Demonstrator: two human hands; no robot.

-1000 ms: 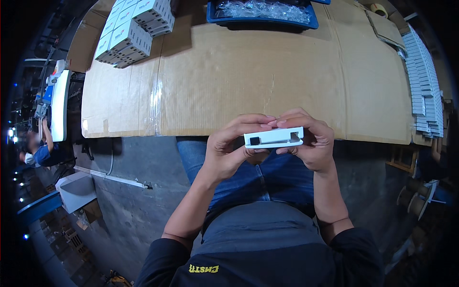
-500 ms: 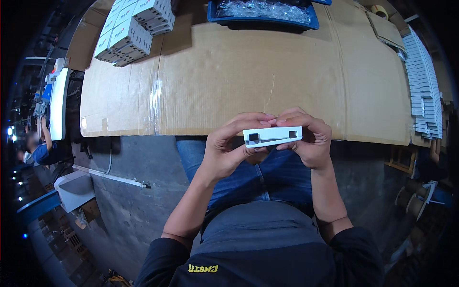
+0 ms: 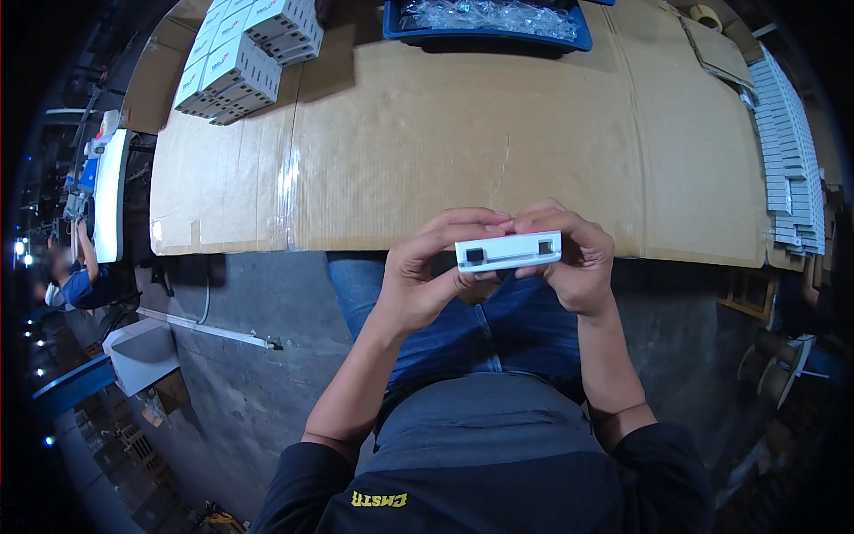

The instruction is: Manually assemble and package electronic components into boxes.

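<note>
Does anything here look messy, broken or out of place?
Nothing stands out. Both hands, left and right, hold a small white box level above the lap; stacked white boxes and a blue tray sit tidily on the cardboard-covered table.

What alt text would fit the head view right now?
Both hands, left hand and right hand, hold a small white box over the lap, just in front of a cardboard-covered table. Stacked white boxes sit at its far left, a blue tray at the far edge.
</note>
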